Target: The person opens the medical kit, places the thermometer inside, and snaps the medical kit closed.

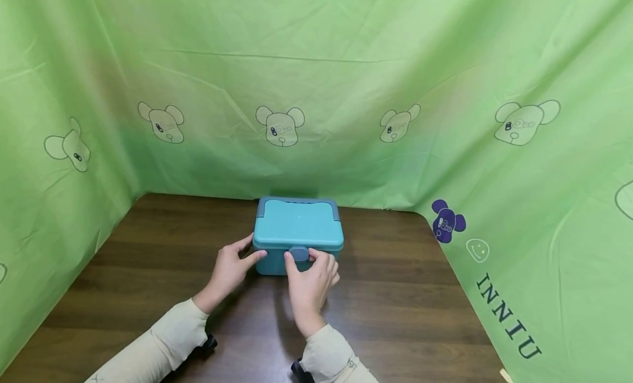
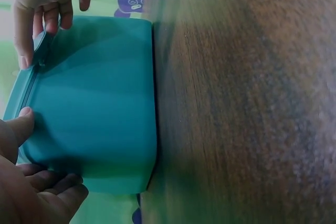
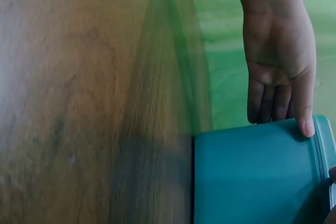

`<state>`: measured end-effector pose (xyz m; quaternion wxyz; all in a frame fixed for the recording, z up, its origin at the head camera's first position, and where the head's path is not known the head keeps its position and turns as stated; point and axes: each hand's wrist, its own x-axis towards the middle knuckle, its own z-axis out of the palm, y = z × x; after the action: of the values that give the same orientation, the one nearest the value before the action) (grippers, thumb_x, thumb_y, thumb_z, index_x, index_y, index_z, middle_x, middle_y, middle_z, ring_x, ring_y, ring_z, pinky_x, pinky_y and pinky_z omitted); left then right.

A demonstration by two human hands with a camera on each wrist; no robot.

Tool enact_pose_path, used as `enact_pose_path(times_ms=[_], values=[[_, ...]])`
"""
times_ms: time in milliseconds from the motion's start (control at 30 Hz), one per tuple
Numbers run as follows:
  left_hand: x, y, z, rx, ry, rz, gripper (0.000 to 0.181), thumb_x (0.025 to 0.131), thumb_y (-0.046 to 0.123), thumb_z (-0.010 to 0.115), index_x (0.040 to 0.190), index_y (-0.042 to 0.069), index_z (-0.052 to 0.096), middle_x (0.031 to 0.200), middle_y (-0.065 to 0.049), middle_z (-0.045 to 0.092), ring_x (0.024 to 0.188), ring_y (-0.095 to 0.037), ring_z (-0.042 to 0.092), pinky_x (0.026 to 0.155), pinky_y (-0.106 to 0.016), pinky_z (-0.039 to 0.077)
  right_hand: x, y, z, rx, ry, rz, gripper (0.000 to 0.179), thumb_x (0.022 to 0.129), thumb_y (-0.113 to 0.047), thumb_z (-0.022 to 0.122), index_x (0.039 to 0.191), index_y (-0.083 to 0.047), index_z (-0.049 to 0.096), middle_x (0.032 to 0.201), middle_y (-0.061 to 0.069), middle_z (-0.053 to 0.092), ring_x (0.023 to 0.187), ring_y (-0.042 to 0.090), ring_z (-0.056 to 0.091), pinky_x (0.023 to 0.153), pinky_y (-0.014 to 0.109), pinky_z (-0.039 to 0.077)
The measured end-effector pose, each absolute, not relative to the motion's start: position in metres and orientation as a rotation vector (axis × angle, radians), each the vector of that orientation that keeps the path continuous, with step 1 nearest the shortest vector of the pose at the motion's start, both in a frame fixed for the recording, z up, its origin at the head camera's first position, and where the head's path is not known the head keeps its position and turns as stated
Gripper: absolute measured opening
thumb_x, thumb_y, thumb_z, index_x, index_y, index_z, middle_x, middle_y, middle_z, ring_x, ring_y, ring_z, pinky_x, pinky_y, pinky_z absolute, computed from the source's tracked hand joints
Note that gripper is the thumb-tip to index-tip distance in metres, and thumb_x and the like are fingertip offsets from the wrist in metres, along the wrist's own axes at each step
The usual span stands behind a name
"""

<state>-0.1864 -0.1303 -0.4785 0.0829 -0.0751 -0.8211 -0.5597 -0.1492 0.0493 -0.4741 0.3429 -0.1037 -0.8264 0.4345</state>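
Note:
A teal lidded box [image 1: 299,226] stands upright on the table, its lid down. On its front edge is a rounded blue-grey latch [image 1: 299,254]. My left hand [image 1: 228,270] holds the box's front left corner, thumb on the front face and fingers along the left side; the left wrist view shows the box's front wall [image 2: 100,103] beside that hand. Thumb and index finger of my right hand [image 1: 311,284] pinch the latch from both sides, the other fingers loosely bent. In the right wrist view, the latch is mostly cut off at the edge.
The dark wooden table [image 1: 395,306] extends around the box. Green cloth [image 1: 336,53] printed with bear heads hangs behind and on both sides, with the box close to the back cloth. A small pale object [image 1: 505,376] lies at the lower right edge.

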Motion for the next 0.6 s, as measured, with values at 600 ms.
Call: enact_pose_path(times_ms=[600], values=[[-0.1880,-0.1355,-0.4808,-0.206,-2.501,-1.664,0.069,0.089,0.043,0.079,0.145,0.008,0.058,0.142,-0.011,0.061,0.134,-0.027,0.057,0.105,-0.050,0.051,-0.1513,0.0529,-0.4806,-0.282,-2.165,1.036,0.048,0.074,-0.039,0.094,0.100,-0.011,0.064,0.096,0.006,0.065,0.096,0.028,0.055,0.092,0.051,0.033]])
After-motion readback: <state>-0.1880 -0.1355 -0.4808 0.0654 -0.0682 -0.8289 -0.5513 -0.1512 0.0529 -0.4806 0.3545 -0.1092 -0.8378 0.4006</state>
